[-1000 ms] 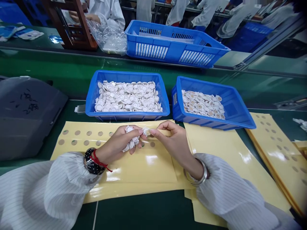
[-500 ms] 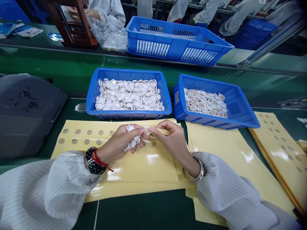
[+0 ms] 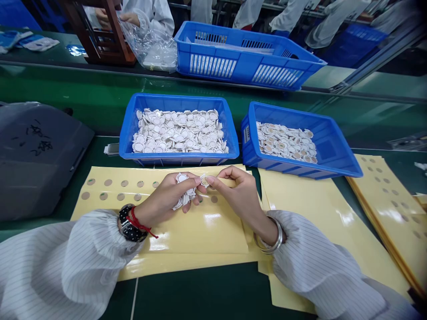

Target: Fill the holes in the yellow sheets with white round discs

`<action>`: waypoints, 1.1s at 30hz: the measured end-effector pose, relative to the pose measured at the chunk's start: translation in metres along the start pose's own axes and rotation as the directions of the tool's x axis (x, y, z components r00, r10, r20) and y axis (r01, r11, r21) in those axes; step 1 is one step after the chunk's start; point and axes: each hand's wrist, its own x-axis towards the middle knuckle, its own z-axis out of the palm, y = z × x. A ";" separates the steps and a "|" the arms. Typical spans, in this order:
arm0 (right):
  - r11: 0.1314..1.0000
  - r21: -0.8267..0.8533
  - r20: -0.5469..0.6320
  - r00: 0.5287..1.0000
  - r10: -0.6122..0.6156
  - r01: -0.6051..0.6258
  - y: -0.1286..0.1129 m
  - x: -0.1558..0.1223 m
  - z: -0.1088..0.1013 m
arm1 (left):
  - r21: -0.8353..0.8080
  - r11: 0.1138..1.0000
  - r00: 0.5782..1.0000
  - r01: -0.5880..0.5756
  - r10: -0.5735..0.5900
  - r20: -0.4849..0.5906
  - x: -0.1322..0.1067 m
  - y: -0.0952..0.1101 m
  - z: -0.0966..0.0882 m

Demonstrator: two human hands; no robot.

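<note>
Left hand [image 3: 176,194] and right hand [image 3: 238,191] pinch one disc [image 3: 204,180] between them.
A disc stack [image 3: 184,199] lies clasped within the left hand.

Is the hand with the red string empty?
No, the left hand holds a bunch of round white pieces.

Grey case [image 3: 40,178] at left, dark handwriting [image 3: 44,146] on it. Far side: brown wooden stand [image 3: 117,33], clear plastic bag [image 3: 147,46], slotted blue basket [image 3: 245,68].
</note>
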 end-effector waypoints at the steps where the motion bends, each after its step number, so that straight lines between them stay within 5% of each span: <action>1: 1.000 -0.002 -0.003 1.000 -0.001 0.001 0.000 0.000 0.000 | 0.000 1.000 1.000 0.000 0.000 0.000 0.000 0.000 0.000; 19: 0.997 -0.070 -0.031 0.999 -0.024 0.022 0.004 -0.001 0.003 | 0.027 1.000 1.000 -0.011 0.012 -0.023 0.001 -0.003 0.001; 25: 0.949 -0.276 -0.127 0.973 -0.192 0.151 0.005 0.006 -0.007 | 0.005 0.999 0.997 -0.036 0.036 -0.071 -0.003 -0.003 0.005; 28: 0.996 -0.065 0.062 0.997 -0.055 0.059 0.002 0.006 -0.009 | 0.059 0.997 0.998 -0.055 0.057 -0.025 -0.003 -0.003 0.005; 31: 0.995 0.099 0.345 0.937 -0.061 0.028 -0.004 0.005 -0.008 | 0.103 0.993 0.998 -0.060 0.057 0.031 -0.002 -0.004 0.003; 33: 0.988 0.135 0.274 0.956 -0.103 0.068 -0.008 0.008 -0.014 | 0.086 0.995 0.998 -0.059 0.057 0.024 -0.002 -0.005 0.001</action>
